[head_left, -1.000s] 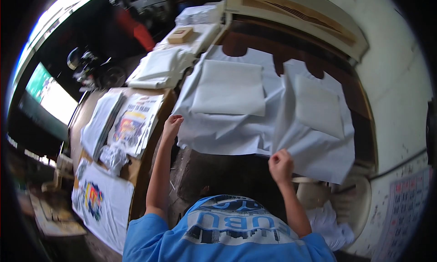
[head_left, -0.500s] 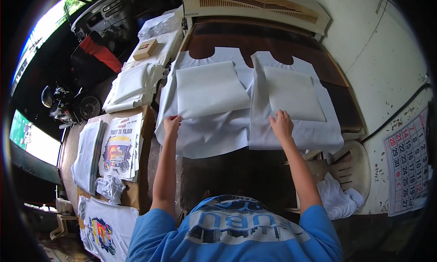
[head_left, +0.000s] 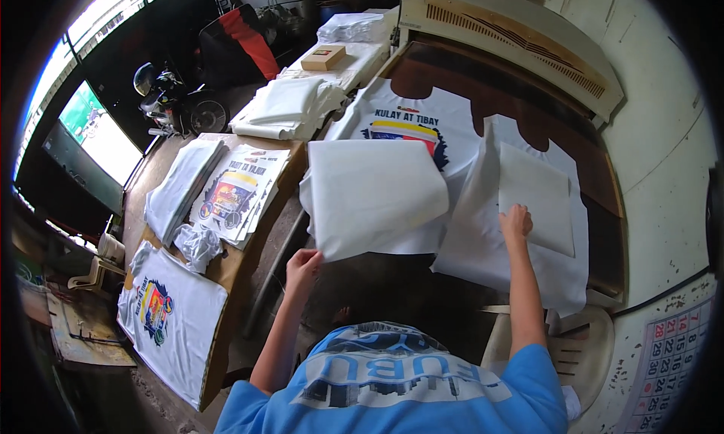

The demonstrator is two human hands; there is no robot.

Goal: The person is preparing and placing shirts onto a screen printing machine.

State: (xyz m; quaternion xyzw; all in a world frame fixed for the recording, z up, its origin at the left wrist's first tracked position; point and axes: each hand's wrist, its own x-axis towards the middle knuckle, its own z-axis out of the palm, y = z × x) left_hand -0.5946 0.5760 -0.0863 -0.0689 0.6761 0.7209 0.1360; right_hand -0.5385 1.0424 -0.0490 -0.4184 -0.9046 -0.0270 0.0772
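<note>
At the bottom of the frame is the person's blue T-shirt (head_left: 422, 419), with a pale plastic chair (head_left: 592, 351) at the lower right. At the lower left, a white printed shirt (head_left: 188, 351) lies spread on a side table (head_left: 290, 200). Just below the centre, the left hand (head_left: 304, 265) has thumb and fingers pressed together on the lower-left corner of a white sheet (head_left: 377, 196). This sheet lies mid-frame, its corner out past the near edge of a white fabric piece (head_left: 460, 121) and its top covering the lower part of a colourful print (head_left: 417, 131). Right of centre, the right hand (head_left: 516, 220) touches the lower-left edge of a second sheet (head_left: 543, 196) on another fabric piece (head_left: 554, 283); whether its fingers are clamped on that edge, I cannot tell. Beyond both pieces stretches a dark brown bed (head_left: 445, 68), topped by a beige hood (head_left: 520, 46) at the upper right. A motorcycle (head_left: 205, 116) stands at the upper left.
</note>
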